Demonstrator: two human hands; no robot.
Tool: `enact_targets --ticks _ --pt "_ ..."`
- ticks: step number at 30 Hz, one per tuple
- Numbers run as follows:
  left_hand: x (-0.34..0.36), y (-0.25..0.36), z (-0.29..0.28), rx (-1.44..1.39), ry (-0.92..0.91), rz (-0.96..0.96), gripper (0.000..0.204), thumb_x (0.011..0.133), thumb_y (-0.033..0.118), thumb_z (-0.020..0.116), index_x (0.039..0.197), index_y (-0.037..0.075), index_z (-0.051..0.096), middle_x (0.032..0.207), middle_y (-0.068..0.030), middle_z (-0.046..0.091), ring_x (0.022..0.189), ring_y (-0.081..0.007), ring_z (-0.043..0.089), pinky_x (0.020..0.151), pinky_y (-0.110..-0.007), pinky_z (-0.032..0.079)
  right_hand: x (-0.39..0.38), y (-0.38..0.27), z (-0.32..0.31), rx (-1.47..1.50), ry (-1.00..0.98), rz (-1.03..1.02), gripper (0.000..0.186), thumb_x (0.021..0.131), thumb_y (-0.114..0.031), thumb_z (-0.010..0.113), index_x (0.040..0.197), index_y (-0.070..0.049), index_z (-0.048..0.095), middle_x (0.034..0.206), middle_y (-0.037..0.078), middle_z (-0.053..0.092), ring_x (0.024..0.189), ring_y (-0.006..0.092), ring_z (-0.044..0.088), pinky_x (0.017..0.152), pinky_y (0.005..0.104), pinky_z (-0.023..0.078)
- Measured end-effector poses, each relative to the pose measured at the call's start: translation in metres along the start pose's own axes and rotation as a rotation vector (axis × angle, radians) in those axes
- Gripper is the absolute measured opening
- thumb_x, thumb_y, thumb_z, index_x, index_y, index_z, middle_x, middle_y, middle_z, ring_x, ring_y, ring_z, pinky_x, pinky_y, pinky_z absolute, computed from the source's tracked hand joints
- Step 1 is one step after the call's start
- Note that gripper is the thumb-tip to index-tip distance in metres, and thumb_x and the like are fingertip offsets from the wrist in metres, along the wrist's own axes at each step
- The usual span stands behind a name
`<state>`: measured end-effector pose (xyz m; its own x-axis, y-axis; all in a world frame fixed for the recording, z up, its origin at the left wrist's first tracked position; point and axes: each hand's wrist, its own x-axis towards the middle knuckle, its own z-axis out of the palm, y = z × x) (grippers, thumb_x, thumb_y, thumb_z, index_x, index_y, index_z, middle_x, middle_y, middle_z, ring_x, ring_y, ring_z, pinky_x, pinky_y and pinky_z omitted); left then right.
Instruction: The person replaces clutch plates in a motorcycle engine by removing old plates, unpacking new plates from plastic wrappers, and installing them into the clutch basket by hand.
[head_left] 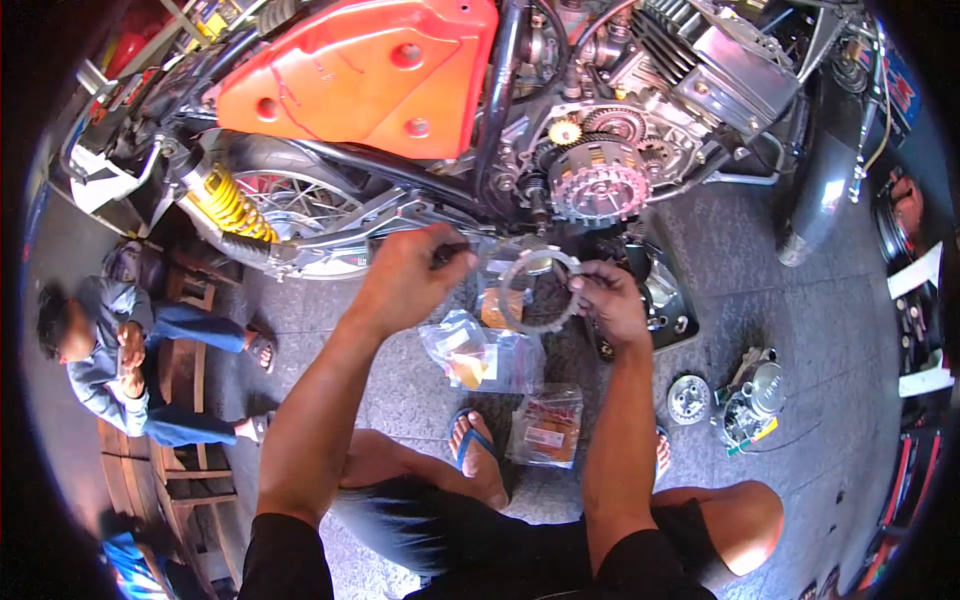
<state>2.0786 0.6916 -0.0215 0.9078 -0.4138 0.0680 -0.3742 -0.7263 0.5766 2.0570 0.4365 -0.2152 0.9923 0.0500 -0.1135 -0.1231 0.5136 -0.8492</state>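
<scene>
The right hand (612,300) grips a grey, toothed metal ring (541,327) by its rim, perhaps keeping its faces clear, while the left hand (415,272) curls, contents unclear.

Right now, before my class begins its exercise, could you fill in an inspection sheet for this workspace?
Surface: grey floor, with parts lying on it.
Job's things: toothed metal ring, held up off the floor; opened engine beyond it.
Clutter: clear plastic bags, a dark tray with metal parts, a round metal part and a silver casing.
Hands: right hand grips the ring's right side; left hand has curled fingers, its contents unclear.
Cables: a dark hose or cable curves near the engine.
Surroundings: orange panel, yellow coil spring; a person seated at left.
</scene>
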Motion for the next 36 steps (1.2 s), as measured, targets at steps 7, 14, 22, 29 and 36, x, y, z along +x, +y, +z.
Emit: enact_targets --ticks 7,14,22,29,36 --pt "-0.003 0.011 0.007 -0.511 -0.25 -0.073 0.023 0.093 0.014 0.066 0.108 -0.002 0.064 0.092 -0.0052 0.066 0.081 -0.0128 0.063 0.076 -0.029 0.053 -0.031 -0.056 0.025 0.108 0.028 -0.091 0.02 0.084 -0.011 0.076 0.098 -0.003 0.065 0.071 -0.002 0.06 0.056 0.0059 0.054 0.05 0.0219 0.046" --pt "-0.005 0.016 0.01 -0.664 -0.195 -0.141 0.017 0.091 0.008 0.067 0.105 -0.002 0.063 0.089 -0.0056 0.065 0.077 -0.0115 0.062 0.071 -0.028 0.053 -0.047 -0.079 0.037 0.115 0.083 -0.148 0.023 0.087 -0.013 0.072 0.106 -0.001 0.066 0.077 0.002 0.066 0.056 0.0066 0.055 0.052 0.0224 0.048" --pt "-0.005 0.02 0.011 -0.726 -0.168 -0.121 0.02 0.091 0.012 0.068 0.105 -0.002 0.065 0.088 -0.0046 0.065 0.075 -0.0114 0.062 0.07 -0.028 0.053 -0.058 -0.089 0.032 0.228 -0.01 -0.173 0.023 0.096 -0.018 0.061 0.107 0.001 0.066 0.082 0.006 0.069 0.058 0.0107 0.06 0.052 0.0251 0.052" --pt "-0.005 0.024 0.009 -0.721 -0.163 -0.098 0.018 0.091 0.011 0.067 0.104 -0.002 0.065 0.089 -0.0056 0.066 0.076 -0.0133 0.063 0.071 -0.029 0.053 -0.059 -0.088 0.03 0.164 -0.005 -0.187 0.025 0.097 -0.017 0.059 0.11 0.003 0.065 0.085 0.006 0.068 0.059 0.0116 0.062 0.055 0.0255 0.055" --pt "-0.004 0.02 0.012 -0.763 -0.167 -0.093 0.02 0.09 0.006 0.067 0.108 -0.002 0.064 0.092 -0.0063 0.066 0.079 -0.0134 0.064 0.073 -0.029 0.053 -0.063 -0.092 0.027 0.198 -0.026 -0.185 0.024 0.091 -0.006 0.062 0.113 0.004 0.063 0.089 0.009 0.068 0.066 0.0111 0.062 0.061 0.0263 0.054"
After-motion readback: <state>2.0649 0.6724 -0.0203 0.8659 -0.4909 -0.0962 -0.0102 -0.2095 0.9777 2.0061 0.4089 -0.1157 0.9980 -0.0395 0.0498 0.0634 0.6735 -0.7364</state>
